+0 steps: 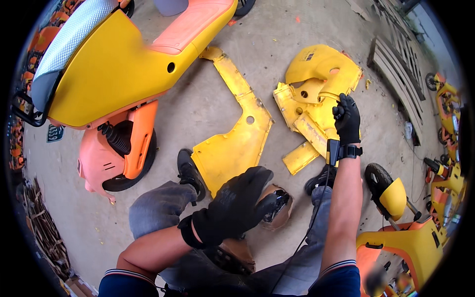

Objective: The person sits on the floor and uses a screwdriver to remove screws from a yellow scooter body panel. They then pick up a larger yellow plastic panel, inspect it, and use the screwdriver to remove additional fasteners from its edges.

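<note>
My left hand (230,208), in a black glove, is open over the gap between my knees, thumb apart from the outstretched fingers. Beside its thumb stands a small cardboard box (283,220) with dark and shiny bits inside, too small to name. My right hand (348,121), also gloved, is closed, its fingers curled at the right edge of a heap of yellow plastic scooter panels (321,64). Whatever its fingers hold, if anything, is hidden. Left of the heap, a long, bent yellow panel (235,143) lies flat, its near end by my left shoe.
A yellow and orange scooter (109,69) stands at the upper left. Another yellow scooter body (420,242) and its front wheel (378,180) are at the lower right. Wooden pallets (396,79) lie at the far right. A thin cable (316,213) runs down from my right wrist.
</note>
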### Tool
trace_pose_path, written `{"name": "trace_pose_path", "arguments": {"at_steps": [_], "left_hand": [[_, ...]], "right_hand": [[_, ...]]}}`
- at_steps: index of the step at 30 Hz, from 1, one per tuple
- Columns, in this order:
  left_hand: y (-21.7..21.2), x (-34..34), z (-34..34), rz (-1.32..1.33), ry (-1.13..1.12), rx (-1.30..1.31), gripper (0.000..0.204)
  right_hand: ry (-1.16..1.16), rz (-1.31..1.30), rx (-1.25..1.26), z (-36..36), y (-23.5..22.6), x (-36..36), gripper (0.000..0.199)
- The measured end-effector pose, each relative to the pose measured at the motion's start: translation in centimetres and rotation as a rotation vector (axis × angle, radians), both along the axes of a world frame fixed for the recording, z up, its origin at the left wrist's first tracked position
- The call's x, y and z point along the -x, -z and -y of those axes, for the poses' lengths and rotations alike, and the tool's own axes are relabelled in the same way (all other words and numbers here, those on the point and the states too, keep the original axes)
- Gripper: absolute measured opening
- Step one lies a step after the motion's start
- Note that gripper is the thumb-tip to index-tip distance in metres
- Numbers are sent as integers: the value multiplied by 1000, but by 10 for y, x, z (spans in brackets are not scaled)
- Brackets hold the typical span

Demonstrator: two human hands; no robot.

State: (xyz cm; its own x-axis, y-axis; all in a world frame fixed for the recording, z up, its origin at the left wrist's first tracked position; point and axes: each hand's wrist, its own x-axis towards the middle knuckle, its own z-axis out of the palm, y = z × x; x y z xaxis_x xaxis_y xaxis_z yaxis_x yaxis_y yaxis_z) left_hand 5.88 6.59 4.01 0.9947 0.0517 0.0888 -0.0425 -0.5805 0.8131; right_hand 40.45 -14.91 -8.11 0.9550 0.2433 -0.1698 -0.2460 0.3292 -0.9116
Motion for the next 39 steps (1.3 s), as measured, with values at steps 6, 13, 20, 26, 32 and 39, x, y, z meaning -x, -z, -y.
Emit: {"name": "trace_pose_path", "arguments": {"at_steps": [6,13,20,26,32,39], "left_hand": [[10,14,-5,50,-26,-70,46],[9,21,-10,39,-96,-274,59],[-1,22,-6,-13,-70,-234,88],[-9,19,-5,179,-116,-209,113],[-16,19,-8,406,-86,-103,125],[-25,17,-27,468,-91,-226,94]], "right_hand": [[-4,85,-35,-3,-72,50,6],[-50,478,402,38,-155,131,18],[-162,175,419,15,-258,203,21],[-341,164,617,10,-304,252,27],[-468,115,709,7,-320,274,26],[-762,-51,768,-15,-314,266,28]]}}
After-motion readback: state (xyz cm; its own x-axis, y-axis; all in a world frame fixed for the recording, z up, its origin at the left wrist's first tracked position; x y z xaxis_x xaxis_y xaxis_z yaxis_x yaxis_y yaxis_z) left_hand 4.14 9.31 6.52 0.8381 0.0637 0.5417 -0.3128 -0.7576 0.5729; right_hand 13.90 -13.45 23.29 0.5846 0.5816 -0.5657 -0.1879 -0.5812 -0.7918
